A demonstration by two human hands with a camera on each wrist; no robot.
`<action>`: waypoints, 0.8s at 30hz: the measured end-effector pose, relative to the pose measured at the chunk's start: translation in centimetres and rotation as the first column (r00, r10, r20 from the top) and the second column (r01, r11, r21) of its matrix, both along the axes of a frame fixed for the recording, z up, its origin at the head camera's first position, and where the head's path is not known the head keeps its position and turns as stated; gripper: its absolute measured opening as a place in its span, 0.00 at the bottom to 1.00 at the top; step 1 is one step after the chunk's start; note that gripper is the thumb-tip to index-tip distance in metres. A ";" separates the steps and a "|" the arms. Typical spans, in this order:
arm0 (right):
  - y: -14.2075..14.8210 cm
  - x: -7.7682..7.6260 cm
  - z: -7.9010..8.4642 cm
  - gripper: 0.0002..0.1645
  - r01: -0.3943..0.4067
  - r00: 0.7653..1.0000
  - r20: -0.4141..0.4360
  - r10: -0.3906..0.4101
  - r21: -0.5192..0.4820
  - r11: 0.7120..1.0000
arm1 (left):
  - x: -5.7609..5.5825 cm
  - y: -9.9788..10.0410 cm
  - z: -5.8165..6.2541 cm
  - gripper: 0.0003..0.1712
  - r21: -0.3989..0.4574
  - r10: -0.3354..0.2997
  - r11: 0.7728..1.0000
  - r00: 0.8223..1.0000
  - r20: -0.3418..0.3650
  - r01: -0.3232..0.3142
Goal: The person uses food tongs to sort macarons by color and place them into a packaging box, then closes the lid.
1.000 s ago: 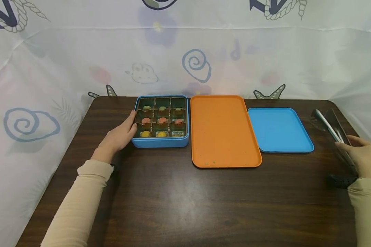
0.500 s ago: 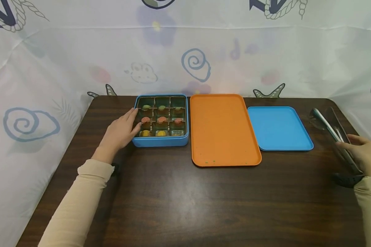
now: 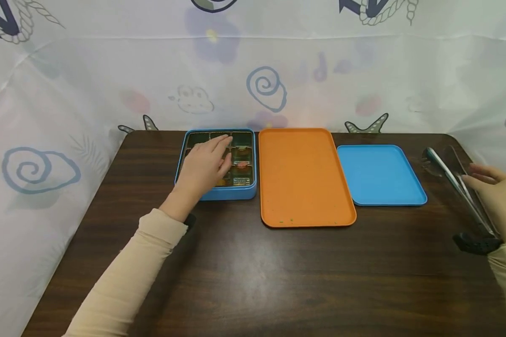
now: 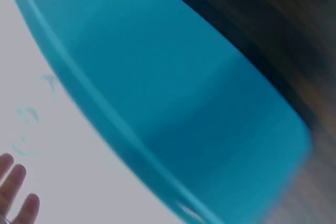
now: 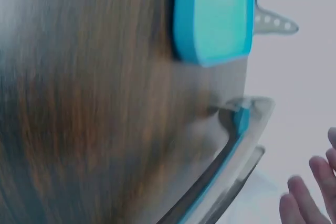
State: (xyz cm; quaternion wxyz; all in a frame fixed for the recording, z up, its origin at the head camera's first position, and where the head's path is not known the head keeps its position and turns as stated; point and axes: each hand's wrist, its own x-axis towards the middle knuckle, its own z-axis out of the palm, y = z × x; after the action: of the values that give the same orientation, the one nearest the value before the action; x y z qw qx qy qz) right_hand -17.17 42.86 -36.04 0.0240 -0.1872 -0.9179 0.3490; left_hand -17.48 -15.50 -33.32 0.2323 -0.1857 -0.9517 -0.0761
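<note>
My left hand (image 3: 200, 166) is over the blue box (image 3: 232, 194), its fingers extended and holding nothing. Inside the box is a divided insert (image 3: 242, 154) with small compartments; a pink-orange piece (image 3: 242, 164) shows in one, while the hand covers much of the left side. The box's outer wall (image 4: 157, 77) fills the left wrist view, with my fingertips (image 4: 16, 174) past its rim. My right hand (image 3: 498, 196) is beside the metal tongs (image 3: 449, 178), which lie on the table. In the right wrist view its loosely bent fingers (image 5: 304, 205) are apart from the tongs.
An orange tray (image 3: 305, 182) with tiny green specks lies right of the box. A smaller blue tray (image 3: 381, 175) sits between it and the tongs. All rest on a dark wooden table (image 3: 286, 281), before a printed white cloth (image 3: 152, 70).
My left hand has moved from the box's left side to over its compartments. My right hand has let go of the tongs and lifted slightly from them.
</note>
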 end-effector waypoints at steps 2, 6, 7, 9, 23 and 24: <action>-1.0 0.1 0.5 0.39 -0.081 0.997 0.015 0.081 0.005 0.997 | 0.1 1.6 0.2 0.22 0.005 -0.019 1.000 0.998 -0.054 0.019; -2.7 0.0 0.4 0.39 -0.253 0.967 0.038 0.250 0.097 0.963 | 0.5 5.3 0.5 0.19 0.023 -0.058 0.998 0.993 -0.100 0.061; -2.9 0.0 0.3 0.38 -0.294 0.956 0.041 0.291 0.120 0.948 | 0.7 6.3 0.5 0.19 0.020 -0.078 0.997 0.992 -0.100 0.080; -3.3 -0.1 -0.1 0.37 -0.366 0.931 0.071 0.359 0.167 0.916 | 0.9 8.3 0.4 0.19 -0.008 -0.126 0.992 0.988 -0.091 0.125; -3.1 0.0 -2.5 0.24 -0.595 0.803 0.178 0.569 0.286 0.751 | 1.2 18.9 -2.5 0.18 -0.310 -0.233 0.912 0.961 0.152 0.270; -3.0 0.0 -2.6 0.23 -0.598 0.801 0.186 0.570 0.300 0.743 | 1.2 19.5 -2.7 0.19 -0.329 -0.232 0.902 0.957 0.175 0.279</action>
State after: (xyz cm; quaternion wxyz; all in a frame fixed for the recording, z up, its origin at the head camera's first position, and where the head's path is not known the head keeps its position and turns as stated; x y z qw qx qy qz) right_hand -17.16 39.88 -38.62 -0.0918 0.1027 -0.9767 0.1648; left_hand -16.29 4.03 -36.02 0.1200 -0.3419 -0.9306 0.0525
